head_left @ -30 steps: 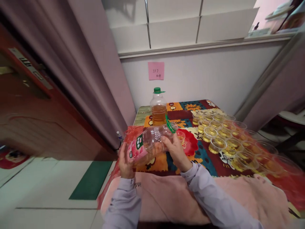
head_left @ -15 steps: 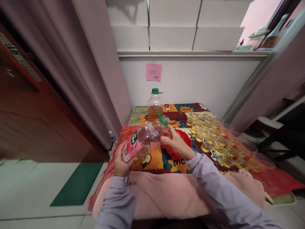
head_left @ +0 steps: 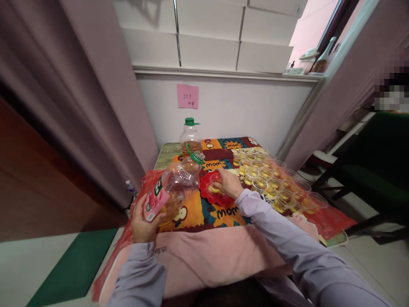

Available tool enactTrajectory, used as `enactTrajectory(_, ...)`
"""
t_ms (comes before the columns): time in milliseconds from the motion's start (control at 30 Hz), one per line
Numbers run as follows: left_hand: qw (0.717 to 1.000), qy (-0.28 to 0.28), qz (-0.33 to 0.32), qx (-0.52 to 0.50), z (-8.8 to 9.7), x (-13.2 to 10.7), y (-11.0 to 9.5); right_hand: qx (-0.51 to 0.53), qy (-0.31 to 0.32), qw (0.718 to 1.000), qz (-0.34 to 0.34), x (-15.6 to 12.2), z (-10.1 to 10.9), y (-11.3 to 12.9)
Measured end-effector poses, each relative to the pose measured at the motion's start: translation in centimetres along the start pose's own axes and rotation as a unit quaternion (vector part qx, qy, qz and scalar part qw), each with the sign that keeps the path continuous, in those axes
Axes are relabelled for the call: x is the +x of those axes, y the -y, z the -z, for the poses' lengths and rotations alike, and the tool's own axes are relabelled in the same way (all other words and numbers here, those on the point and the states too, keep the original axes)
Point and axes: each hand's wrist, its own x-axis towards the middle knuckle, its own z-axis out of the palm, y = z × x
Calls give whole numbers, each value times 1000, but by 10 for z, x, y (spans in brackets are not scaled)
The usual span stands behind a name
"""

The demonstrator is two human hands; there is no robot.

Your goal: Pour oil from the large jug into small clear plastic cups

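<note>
The left hand [head_left: 142,221] was clamped around the base of the tilted bottle [head_left: 174,183], held above the table's [head_left: 204,213] left part. The bottle's long axis ran from 7 o'clock up to 1 o'clock, its green-capped neck [head_left: 195,156] pointing toward 1 o'clock. The right hand [head_left: 228,184] had its fingers closed on a small cup [head_left: 214,181] on the red plate [head_left: 220,199], at 3 o'clock from the bottle. Filled cups [head_left: 271,181] stood further toward 3 o'clock.

Clear glossy plastic bottle [head_left: 174,183] (paper label), patterned matt cloth tablecloth [head_left: 204,213].
</note>
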Motion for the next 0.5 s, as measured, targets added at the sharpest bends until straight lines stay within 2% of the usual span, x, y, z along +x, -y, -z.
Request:
enactTrajectory(300, 1000, 5, -8, 20, 3, 4, 7, -46, 35, 998, -29, 15, 7, 6)
enactTrajectory(500, 999, 5, -4, 36, 3, 4, 7, -25, 7, 1000, -13, 12, 14, 8)
